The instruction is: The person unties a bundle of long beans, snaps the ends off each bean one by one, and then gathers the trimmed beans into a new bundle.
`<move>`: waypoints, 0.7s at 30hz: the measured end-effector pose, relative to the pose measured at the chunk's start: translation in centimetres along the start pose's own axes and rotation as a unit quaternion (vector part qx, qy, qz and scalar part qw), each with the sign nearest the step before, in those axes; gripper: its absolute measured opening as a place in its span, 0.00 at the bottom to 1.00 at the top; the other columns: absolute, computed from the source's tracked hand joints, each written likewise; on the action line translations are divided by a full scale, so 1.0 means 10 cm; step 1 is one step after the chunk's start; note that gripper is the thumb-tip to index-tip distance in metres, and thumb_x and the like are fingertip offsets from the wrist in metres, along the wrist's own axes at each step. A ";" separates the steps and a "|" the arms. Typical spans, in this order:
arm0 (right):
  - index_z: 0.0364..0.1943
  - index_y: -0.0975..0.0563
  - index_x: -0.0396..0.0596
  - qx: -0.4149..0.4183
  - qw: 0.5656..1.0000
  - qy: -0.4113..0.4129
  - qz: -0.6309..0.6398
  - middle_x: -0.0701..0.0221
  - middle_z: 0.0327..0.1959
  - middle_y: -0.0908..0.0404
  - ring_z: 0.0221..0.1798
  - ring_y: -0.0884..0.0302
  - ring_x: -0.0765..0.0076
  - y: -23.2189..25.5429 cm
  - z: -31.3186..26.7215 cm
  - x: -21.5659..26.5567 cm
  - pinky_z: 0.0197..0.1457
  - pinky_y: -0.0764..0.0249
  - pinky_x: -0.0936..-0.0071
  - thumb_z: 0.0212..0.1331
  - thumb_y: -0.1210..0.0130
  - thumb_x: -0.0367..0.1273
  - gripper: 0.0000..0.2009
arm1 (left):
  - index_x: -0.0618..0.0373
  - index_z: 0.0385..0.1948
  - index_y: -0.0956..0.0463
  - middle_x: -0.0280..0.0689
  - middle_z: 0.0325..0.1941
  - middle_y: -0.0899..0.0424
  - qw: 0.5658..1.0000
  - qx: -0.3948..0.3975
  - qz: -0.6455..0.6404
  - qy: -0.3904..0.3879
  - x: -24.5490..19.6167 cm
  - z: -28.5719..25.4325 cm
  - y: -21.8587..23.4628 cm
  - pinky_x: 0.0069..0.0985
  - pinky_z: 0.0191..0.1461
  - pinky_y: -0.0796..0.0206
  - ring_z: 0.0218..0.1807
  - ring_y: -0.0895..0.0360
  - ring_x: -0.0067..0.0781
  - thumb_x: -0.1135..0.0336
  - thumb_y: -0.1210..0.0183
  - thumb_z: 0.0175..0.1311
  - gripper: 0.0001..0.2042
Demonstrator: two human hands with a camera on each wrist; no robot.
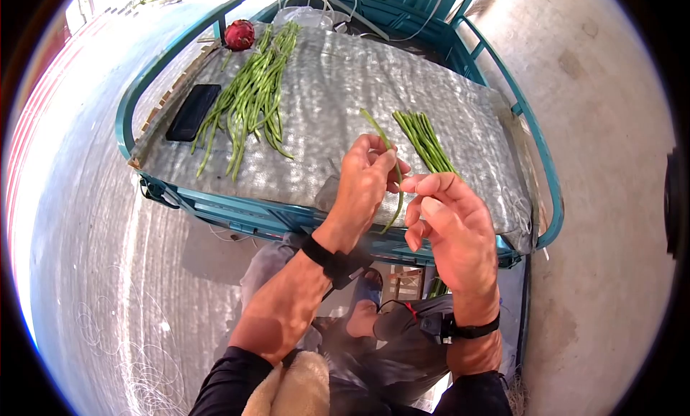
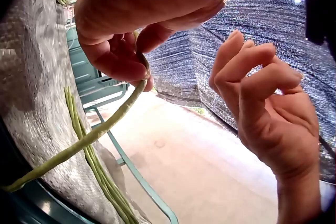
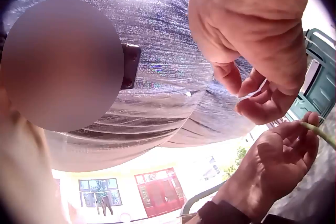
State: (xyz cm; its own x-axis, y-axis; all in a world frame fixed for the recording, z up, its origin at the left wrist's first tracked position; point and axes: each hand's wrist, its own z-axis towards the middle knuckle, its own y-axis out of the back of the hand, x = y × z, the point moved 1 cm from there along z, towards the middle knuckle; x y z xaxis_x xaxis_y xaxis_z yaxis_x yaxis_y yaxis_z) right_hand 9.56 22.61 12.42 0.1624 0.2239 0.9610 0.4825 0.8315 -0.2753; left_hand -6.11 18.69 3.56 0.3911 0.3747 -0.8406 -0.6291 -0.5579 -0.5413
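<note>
My left hand [image 1: 361, 182] pinches a long green bean [image 1: 375, 124] between thumb and fingers over the front of the grey sheet [image 1: 330, 92]. In the left wrist view the bean [image 2: 100, 130] hangs in a curve, its far end reaching toward the lower left. My right hand [image 1: 460, 225] is held up just right of it, fingers loosely bent and holding nothing. Beyond the hands lies a neat bundle of long beans [image 1: 425, 141]. A larger, looser pile of long beans [image 1: 255, 92] spreads at the left of the sheet.
A black phone [image 1: 194, 112] lies left of the loose pile, with a red dragon fruit [image 1: 239, 35] behind it. Teal metal rails [image 1: 535, 150] edge the cart bed at the sides. White cables [image 1: 327, 0] and clear plastic sit at the back.
</note>
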 end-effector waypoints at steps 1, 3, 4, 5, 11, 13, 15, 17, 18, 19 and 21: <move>0.50 0.22 0.42 0.003 1.000 0.015 -0.012 0.62 0.55 0.17 0.43 0.21 0.76 0.00 0.01 -0.02 0.39 0.22 0.76 0.69 0.39 0.25 0.09 | 0.64 0.53 0.28 0.46 0.42 0.14 1.000 -0.001 0.006 0.003 -0.01 0.00 0.00 0.32 0.49 0.23 0.40 0.17 0.31 0.68 0.45 0.76 0.11; 0.46 0.22 0.42 0.004 0.998 0.046 -0.036 0.64 0.51 0.16 0.41 0.21 0.77 0.02 0.03 -0.07 0.37 0.23 0.79 0.66 0.35 0.23 0.08 | 0.63 0.53 0.28 0.45 0.43 0.14 1.000 -0.004 0.011 0.008 -0.01 -0.01 0.00 0.33 0.48 0.23 0.40 0.16 0.31 0.67 0.45 0.77 0.11; 0.43 0.22 0.43 0.017 0.997 0.035 -0.071 0.65 0.48 0.15 0.40 0.20 0.78 0.04 0.04 -0.06 0.36 0.24 0.80 0.65 0.34 0.24 0.08 | 0.63 0.53 0.28 0.45 0.43 0.14 1.000 -0.006 0.010 0.009 -0.02 -0.02 -0.01 0.33 0.48 0.23 0.40 0.15 0.32 0.67 0.45 0.77 0.11; 0.40 0.22 0.43 0.030 0.994 0.026 -0.105 0.66 0.46 0.15 0.38 0.20 0.79 0.06 0.07 -0.05 0.35 0.24 0.81 0.65 0.32 0.24 0.07 | 0.63 0.53 0.28 0.45 0.43 0.14 1.000 -0.007 0.009 0.009 -0.03 -0.02 -0.02 0.33 0.48 0.22 0.40 0.15 0.32 0.67 0.45 0.77 0.11; 0.38 0.15 0.39 -0.106 0.935 0.107 -0.321 0.70 0.34 0.11 0.31 0.17 0.81 0.31 0.21 0.13 0.30 0.23 0.81 0.70 0.35 0.30 0.07 | 0.61 0.50 0.29 0.43 0.43 0.14 1.000 -0.010 0.025 0.004 -0.03 -0.02 0.00 0.31 0.45 0.23 0.40 0.12 0.35 0.68 0.45 0.76 0.09; 0.34 0.16 0.40 -0.208 0.895 0.194 -0.344 0.72 0.30 0.12 0.29 0.18 0.81 0.51 0.33 0.12 0.29 0.24 0.81 0.70 0.35 0.31 0.09 | 0.61 0.49 0.29 0.42 0.43 0.15 0.999 -0.016 0.035 0.004 -0.01 -0.01 0.02 0.30 0.44 0.24 0.41 0.11 0.36 0.68 0.45 0.76 0.09; 0.32 0.17 0.40 -0.265 0.860 0.206 -0.383 0.71 0.27 0.13 0.28 0.18 0.79 0.75 0.39 0.11 0.29 0.25 0.80 0.69 0.34 0.32 0.10 | 0.61 0.50 0.30 0.42 0.43 0.15 0.999 -0.016 0.040 0.007 0.00 0.00 0.03 0.30 0.44 0.24 0.40 0.11 0.36 0.69 0.46 0.75 0.09; 0.31 0.18 0.39 -0.276 0.842 0.145 -0.441 0.69 0.26 0.14 0.28 0.18 0.77 1.01 0.42 0.13 0.30 0.25 0.76 0.68 0.34 0.33 0.11 | 0.61 0.52 0.31 0.42 0.43 0.15 0.999 -0.012 0.040 0.011 -0.01 0.01 0.03 0.30 0.44 0.24 0.40 0.11 0.36 0.70 0.46 0.74 0.10; 0.32 0.19 0.39 -0.263 0.832 0.130 -0.472 0.67 0.26 0.14 0.28 0.18 0.74 1.10 0.46 0.09 0.31 0.24 0.73 0.67 0.33 0.33 0.11 | 0.61 0.53 0.31 0.43 0.43 0.15 0.999 -0.012 0.040 0.010 -0.02 0.00 0.02 0.30 0.44 0.24 0.40 0.11 0.36 0.70 0.46 0.74 0.11; 0.33 0.19 0.39 -0.249 0.821 0.116 -0.501 0.65 0.25 0.15 0.28 0.18 0.71 1.20 0.52 0.03 0.32 0.24 0.70 0.67 0.33 0.33 0.11 | 0.61 0.54 0.32 0.43 0.42 0.15 0.999 -0.012 0.040 0.008 -0.04 -0.02 0.01 0.30 0.43 0.24 0.40 0.11 0.36 0.70 0.46 0.73 0.12; 0.35 0.20 0.38 -0.210 0.779 0.080 -0.585 0.58 0.26 0.16 0.31 0.15 0.58 1.31 0.60 -0.06 0.39 0.22 0.60 0.64 0.33 0.31 0.09 | 0.61 0.56 0.33 0.43 0.42 0.15 0.999 -0.010 0.039 0.008 -0.05 -0.05 0.00 0.30 0.43 0.24 0.39 0.11 0.36 0.71 0.47 0.72 0.14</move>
State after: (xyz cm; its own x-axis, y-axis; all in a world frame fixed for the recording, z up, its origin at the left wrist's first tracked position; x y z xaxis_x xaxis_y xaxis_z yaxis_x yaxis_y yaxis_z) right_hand 10.64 36.46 8.43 -0.5111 -0.6566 0.5546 0.6153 0.1711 0.7695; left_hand -5.97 18.12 3.98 0.3518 0.3183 -0.8803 -0.6447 -0.5994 -0.4744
